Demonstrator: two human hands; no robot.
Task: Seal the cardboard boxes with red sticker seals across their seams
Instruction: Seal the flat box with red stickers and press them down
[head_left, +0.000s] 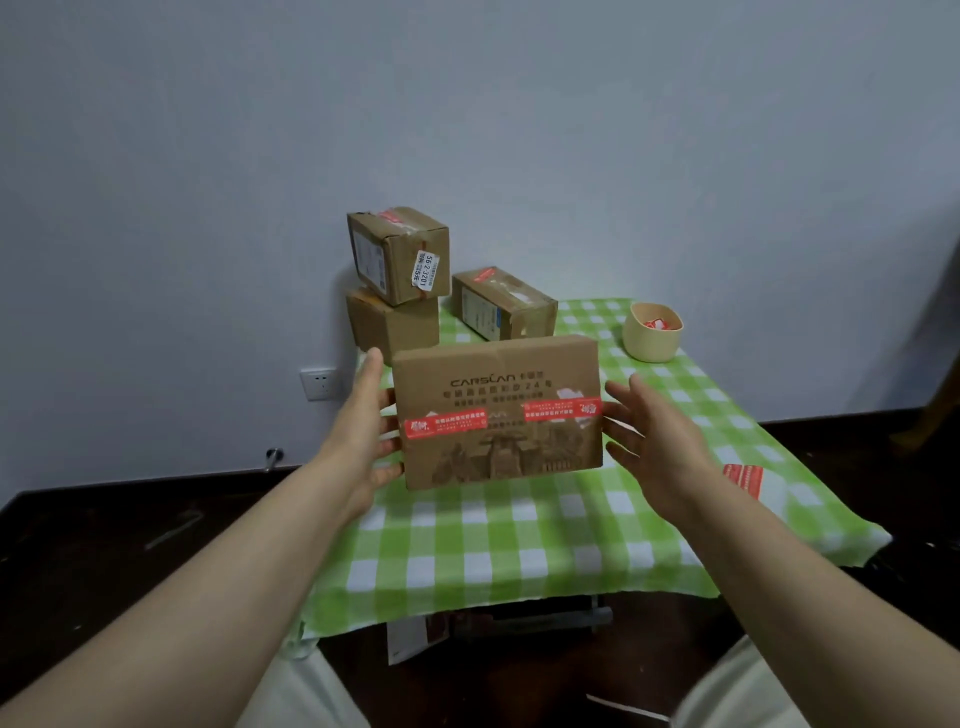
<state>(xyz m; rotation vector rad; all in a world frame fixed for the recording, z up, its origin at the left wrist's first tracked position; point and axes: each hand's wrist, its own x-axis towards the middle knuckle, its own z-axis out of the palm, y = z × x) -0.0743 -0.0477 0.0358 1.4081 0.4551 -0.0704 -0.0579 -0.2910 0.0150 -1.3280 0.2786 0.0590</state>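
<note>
While both hands flank it, the printed cardboard box (498, 384) is held up over the green-checked tabletop (519, 551), its face tilted toward the camera. Left hand (358, 431): fingers straight against the box's left side, thumb up. Right hand (654, 441): fingers spread, tips at the right edge. Left seal (444, 423) and right seal (563, 409), both red, cross the middle seam. Behind: stacked boxes (397, 280), third box (504, 304) beside them. Beige bowl (652, 345) holding red stickers at far right; red sticker strip (743, 478) on the cloth near the right wrist.

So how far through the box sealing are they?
Done: the big box has two red seals across its seam; the top stacked box and the side box show red too. In hand: it sits between left hand and right hand. Left: the lower box shows no seal from here.
</note>
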